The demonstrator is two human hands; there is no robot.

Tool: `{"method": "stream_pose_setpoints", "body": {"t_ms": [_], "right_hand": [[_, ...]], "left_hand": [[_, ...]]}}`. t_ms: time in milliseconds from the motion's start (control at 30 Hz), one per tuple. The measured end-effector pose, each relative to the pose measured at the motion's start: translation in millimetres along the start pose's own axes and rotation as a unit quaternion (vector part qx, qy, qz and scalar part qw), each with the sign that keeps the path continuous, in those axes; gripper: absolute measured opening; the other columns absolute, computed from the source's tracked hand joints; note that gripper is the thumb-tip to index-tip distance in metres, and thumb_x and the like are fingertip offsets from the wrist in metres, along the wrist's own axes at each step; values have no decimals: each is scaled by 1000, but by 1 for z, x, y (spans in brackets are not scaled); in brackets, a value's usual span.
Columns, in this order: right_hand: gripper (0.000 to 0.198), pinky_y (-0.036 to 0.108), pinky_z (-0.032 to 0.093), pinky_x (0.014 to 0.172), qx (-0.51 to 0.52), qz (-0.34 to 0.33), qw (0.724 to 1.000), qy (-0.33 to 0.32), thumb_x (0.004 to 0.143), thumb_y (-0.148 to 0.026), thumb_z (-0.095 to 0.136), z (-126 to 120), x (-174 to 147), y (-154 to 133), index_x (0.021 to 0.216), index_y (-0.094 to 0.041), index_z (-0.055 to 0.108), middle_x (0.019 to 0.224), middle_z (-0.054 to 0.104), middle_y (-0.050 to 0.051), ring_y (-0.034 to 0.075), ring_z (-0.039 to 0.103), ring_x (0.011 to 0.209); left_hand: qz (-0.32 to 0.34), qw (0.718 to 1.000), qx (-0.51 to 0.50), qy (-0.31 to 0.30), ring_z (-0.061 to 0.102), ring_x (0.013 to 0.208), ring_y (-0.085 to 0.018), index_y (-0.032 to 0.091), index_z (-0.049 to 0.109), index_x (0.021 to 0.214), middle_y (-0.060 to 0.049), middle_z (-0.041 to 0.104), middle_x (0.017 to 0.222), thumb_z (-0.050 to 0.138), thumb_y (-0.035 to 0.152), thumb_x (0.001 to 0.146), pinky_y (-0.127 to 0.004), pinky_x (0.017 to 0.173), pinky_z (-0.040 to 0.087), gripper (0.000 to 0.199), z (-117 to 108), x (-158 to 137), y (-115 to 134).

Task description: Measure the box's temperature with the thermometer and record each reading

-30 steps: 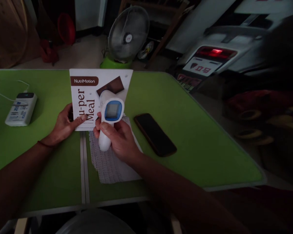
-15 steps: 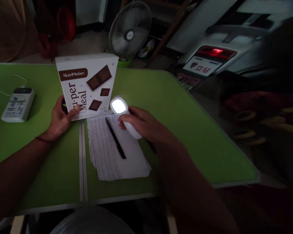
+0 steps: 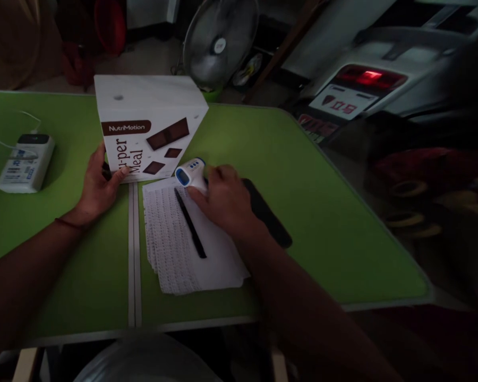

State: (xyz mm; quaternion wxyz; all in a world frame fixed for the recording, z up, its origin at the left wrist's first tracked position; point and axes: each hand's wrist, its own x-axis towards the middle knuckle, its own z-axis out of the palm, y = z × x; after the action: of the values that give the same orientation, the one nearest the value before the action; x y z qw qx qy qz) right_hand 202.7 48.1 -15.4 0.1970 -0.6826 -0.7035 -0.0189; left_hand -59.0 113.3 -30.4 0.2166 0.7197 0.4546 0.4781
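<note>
My left hand (image 3: 97, 185) grips the lower left corner of a white NutriMotion box (image 3: 171, 156), thumb on its front and fingers behind. The box stands upright on the green table, its top face now showing. My right hand (image 3: 229, 201) is wrapped round the handle of a white and blue infrared thermometer (image 3: 191, 172), its small screen and buttons facing up. Below it lie sheets of handwritten paper (image 3: 167, 239) with a black pen (image 3: 190, 223) on them. A dark flat thing like a phone (image 3: 269, 215) lies partly hidden behind my right forearm.
On the left of the green table (image 3: 318, 223) lies a white power bank (image 3: 26, 164) with a cable. Beyond the far edge stand a fan (image 3: 219, 45) and a red basin (image 3: 110, 26). A scooter with a lit red tail light (image 3: 370, 78) is at the right.
The thermometer has turned, so its bright white face no longer shows and its screen and buttons do. The box's top face shows more. More of the dark flat thing is uncovered.
</note>
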Motion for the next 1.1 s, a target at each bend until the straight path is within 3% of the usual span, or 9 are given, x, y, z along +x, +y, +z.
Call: {"method": "stream_pose_setpoints", "body": {"t_ms": [67,200,333,367,433,533,667,767,1100], "right_hand": [[28,40,45,75,33,-33,998,35,86,-39,57,-8,-6,-7,99,-14,61,103,62,17,28,58,91],[18,33,37,60,96,-66,990,-80,87,-36,55,-14,-21,-19,89,-19,60,72,60,6,18,50,61],[21,32,38,63,142,-86,980,-110,85,-22,51,-8,-22,-23,102,-20,62,76,64,5,18,52,64],[23,33,40,66,175,-87,976,-92,84,-22,49,-7,-20,-23,102,-21,63,79,65,5,19,54,67],[24,35,43,70,266,-70,961,-34,85,-22,46,-7,-15,-23,100,-22,65,85,66,5,19,56,71],[23,35,47,71,438,-32,898,26,87,-25,46,-10,-9,-27,103,-25,64,85,63,3,17,55,70],[25,34,48,73,600,-17,798,45,82,-36,70,-10,-9,-36,104,-30,59,82,55,-1,16,55,75],[26,31,44,62,647,21,761,35,87,-53,61,0,-12,-41,89,-27,60,67,48,-3,13,48,61],[24,27,32,47,646,155,745,-59,85,-43,53,31,-7,-42,89,-21,61,56,47,-6,9,41,47]], "left_hand": [[-10,1000,-2,3,56,114,-31,21,54,116,-11,59,123,64,48,86,-51,100,46,42,2,-1,-3],[1,996,13,84,57,101,-27,23,42,124,-13,49,123,70,49,79,-43,79,52,59,4,-4,-2],[125,977,64,163,56,85,-21,27,42,108,-6,48,110,68,48,83,-40,73,52,41,1,-13,23],[180,970,71,146,56,79,-19,26,44,103,-5,51,103,66,43,86,-38,68,51,33,1,-18,31],[280,956,69,-47,59,74,-17,23,51,98,-3,59,92,55,28,95,-33,62,52,7,3,-29,48],[346,895,155,-236,63,64,-15,17,62,98,-7,69,100,45,28,100,-30,53,52,20,9,-49,64],[330,868,258,-267,65,56,-16,12,65,102,-15,66,122,43,42,101,-30,46,50,37,16,-68,74],[305,847,314,-300,65,55,-17,9,62,114,-22,59,133,54,54,95,-31,45,49,49,18,-73,81],[192,784,427,-407,68,60,-25,4,58,131,-29,45,146,55,65,89,-38,48,52,74,22,-70,100]]}}
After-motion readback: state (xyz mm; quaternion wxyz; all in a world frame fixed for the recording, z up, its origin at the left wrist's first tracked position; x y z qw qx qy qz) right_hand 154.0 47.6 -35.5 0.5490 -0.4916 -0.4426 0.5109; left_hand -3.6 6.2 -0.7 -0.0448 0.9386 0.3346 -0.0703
